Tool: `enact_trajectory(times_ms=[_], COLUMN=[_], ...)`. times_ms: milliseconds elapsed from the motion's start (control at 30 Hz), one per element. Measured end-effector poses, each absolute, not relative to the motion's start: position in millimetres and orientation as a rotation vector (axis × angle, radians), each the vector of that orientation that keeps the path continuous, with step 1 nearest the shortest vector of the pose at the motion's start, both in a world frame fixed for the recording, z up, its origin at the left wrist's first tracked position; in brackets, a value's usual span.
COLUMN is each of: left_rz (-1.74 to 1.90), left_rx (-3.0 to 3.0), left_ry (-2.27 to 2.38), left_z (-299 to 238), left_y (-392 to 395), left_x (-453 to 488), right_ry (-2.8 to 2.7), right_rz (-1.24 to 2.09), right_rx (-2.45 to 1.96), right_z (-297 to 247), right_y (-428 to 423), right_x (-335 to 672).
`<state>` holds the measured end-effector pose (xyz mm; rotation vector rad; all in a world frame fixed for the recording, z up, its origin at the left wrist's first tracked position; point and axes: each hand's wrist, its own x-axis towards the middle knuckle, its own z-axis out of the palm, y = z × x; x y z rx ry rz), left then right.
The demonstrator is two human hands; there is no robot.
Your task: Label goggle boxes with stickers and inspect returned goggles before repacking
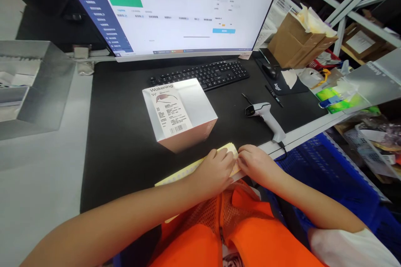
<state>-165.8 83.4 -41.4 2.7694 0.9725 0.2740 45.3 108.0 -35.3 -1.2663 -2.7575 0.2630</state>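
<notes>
Close to the front edge of the desk lies a yellow sticker sheet [183, 172] with faint rows of pale round marks. My left hand [215, 171] is closed on it, fingers curled over its right part. At the sheet's right corner, my right hand [252, 162] has its fingertips pinched together, right against the left fingers. Whatever sits between those fingertips is too small to make out. Just beyond the sheet, a silver box [200, 102] marked "Wakening" stands on the black mat, with a white barcode label showing sunglasses on its top.
A barcode scanner [266, 120] and a pen [274, 96] lie to the right. Behind the box are a black keyboard [216, 74] and a large monitor [184, 12]. A mouse [270, 71], a cardboard box [290, 39], a blue crate [328, 175] and a grey bin [52, 87] flank the desk.
</notes>
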Motion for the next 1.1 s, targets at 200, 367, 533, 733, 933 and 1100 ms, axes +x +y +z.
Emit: enact_trajectory(times_ms=[200, 367, 533, 733, 933, 1100], left_rz=[0.273, 0.270, 0.284, 0.304, 0.303, 0.342], left_rx=[2.758, 2.765, 2.770, 2.780, 2.761, 2.751], left_ry=[0.974, 0.972, 0.984, 0.980, 0.974, 0.982], left_z=[-41.4, -41.1, -42.7, -46.5, -44.4, -48.0], left_y=[83.1, 84.5, 83.5, 83.0, 83.4, 82.2], left_x=[-165.9, -165.8, -165.5, -166.7, -166.9, -166.9], right_ry=[-2.762, -2.670, -2.686, -2.717, -2.557, -2.291], right_rz=[0.241, 0.370, 0.335, 0.206, 0.438, 0.629], right_rx=[-1.229, -1.280, -1.265, -1.272, -1.376, -1.345], right_z=[-33.9, -27.7, -27.3, -33.3, -32.1, -12.5], right_y=[107.1, 107.2, 104.6, 102.0, 105.5, 121.1], right_x=[45.5, 47.3, 45.8, 42.5, 50.0, 62.0])
